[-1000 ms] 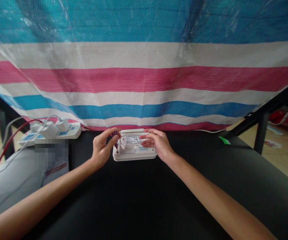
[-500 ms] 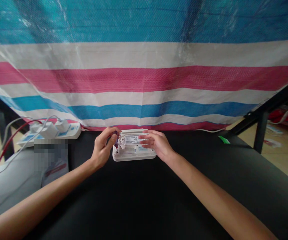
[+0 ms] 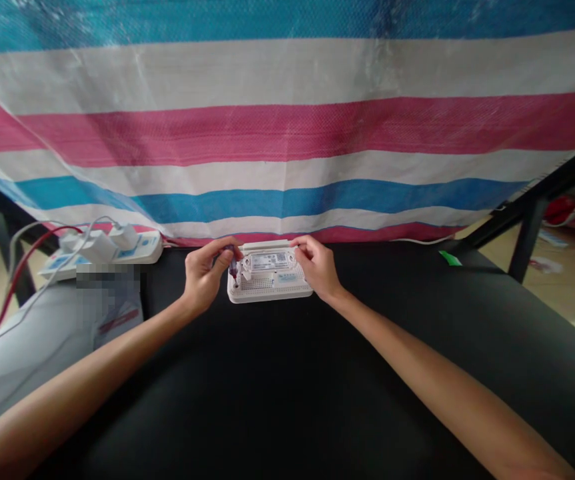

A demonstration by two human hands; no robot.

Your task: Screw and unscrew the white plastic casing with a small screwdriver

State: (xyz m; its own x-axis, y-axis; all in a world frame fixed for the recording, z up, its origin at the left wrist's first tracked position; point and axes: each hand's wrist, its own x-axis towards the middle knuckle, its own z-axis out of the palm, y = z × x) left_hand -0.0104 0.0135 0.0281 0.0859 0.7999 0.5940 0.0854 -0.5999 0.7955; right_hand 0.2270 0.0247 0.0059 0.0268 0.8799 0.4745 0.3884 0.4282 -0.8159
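Note:
A white router-like device (image 3: 257,284) lies on the black table with its labelled, vented underside up. My left hand (image 3: 204,275) is closed at its left end, thumb and fingers around a small screwdriver (image 3: 234,265) with a see-through purple-red handle. The screwdriver stands nearly upright, its lower end at a round hole in the device's near left corner. My right hand (image 3: 317,267) is closed on the device's right end, with the fingers curled at its far right corner. What the fingertips press on there is partly hidden.
A white power strip (image 3: 142,250) with several plugs and cables stands at the back left. In front of it lies a clear plastic bag (image 3: 122,317). A small green packet (image 3: 450,258) lies at the right. A striped sheet (image 3: 287,133) hangs behind the table (image 3: 277,387).
My right hand has gone from spread fingers over the label to a curled grip at the device's right end. The left hand stays on the screwdriver. The view has tilted down slightly.

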